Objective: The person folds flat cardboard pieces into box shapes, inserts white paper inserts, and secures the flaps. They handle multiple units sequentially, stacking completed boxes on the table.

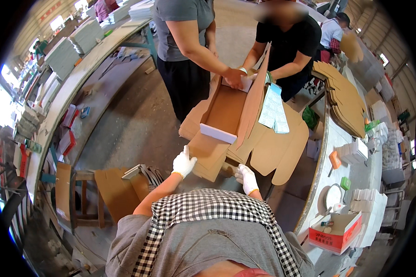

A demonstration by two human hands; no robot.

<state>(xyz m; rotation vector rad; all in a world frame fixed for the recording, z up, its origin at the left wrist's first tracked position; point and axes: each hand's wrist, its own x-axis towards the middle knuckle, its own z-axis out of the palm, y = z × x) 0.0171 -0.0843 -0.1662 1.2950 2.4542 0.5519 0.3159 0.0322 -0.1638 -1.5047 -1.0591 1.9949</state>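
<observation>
A long brown cardboard carton (224, 108) stands open in front of me, its flaps folded out. Across its near end sits a white block-like end piece (218, 134). My left hand (184, 164), in a white glove, is at the left edge of the near cardboard flap (207, 152), fingers stretched out; whether it touches the flap I cannot tell. My right hand (247, 179), also gloved, has its fingers apart below the flat cardboard (275, 147) and holds nothing. At the far end, a co-worker's hand (235, 77) grips another white piece (246, 84) inside the carton.
Two co-workers stand beyond the carton; one has a hand at its raised side near pale printed sheets (273, 108). A bench (326, 157) on the right bears stacked cardboard (344, 99) and a red-and-white box (335, 233). A wooden chair (85, 194) stands left, near a long table (60, 99).
</observation>
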